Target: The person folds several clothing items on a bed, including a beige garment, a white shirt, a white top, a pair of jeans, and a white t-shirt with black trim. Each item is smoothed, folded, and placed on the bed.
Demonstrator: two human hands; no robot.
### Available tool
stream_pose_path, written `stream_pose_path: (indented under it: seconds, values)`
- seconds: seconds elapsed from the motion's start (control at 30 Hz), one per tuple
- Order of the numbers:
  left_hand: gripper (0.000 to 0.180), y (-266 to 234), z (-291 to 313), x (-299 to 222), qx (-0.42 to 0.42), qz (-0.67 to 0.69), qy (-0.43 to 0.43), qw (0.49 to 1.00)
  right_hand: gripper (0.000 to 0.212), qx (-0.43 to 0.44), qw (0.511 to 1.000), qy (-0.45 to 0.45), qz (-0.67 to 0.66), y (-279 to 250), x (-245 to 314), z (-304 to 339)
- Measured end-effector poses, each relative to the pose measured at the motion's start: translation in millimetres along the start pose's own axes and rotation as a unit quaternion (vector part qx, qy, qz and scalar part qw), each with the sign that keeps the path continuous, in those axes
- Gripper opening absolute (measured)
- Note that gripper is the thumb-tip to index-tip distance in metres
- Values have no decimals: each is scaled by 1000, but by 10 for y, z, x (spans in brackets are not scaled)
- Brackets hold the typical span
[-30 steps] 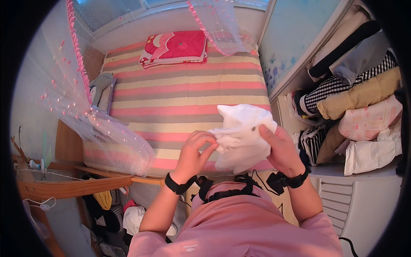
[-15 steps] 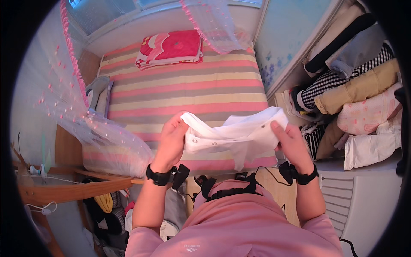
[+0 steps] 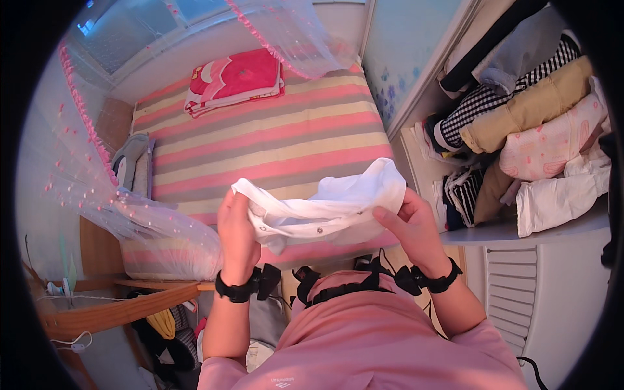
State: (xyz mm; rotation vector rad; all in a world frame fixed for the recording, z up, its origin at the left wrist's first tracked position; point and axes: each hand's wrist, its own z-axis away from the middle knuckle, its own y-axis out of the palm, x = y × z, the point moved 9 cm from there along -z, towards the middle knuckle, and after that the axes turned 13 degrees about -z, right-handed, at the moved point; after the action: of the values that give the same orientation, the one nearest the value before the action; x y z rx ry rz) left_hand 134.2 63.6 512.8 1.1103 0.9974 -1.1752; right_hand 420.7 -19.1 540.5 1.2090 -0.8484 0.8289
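Midway, apparently: white garment (image 3: 328, 208) stretched flat between left hand (image 3: 235, 231) at nine o'clock and right hand (image 3: 409, 224) at three, fingers pinching its edges, folding judged unfinished.

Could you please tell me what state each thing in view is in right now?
White garment: stretched out between both hands, above the bed.
Left hand: closed on the garment's left end.
Right hand: closed on its right end.
Pink folded blanket: lying flat on the striped bed.
Netting: drawn aside.
Shelf clothes: stacked, partly folded.
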Motion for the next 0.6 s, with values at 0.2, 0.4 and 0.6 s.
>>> stream_pose_path:
  seconds: [0.2,0.4,0.6]
  values:
    - [26,283,182,-54,156,202,-172,951,19,-92,736,-386,549,194,628,254]
    - [27,413,232,-243,189,241,-180,935,30,206,837,-420,285,382,488,322]
    - [22,167,119,-398,55,73,-48,995,21,242,920,-178,251,275,317,-7]
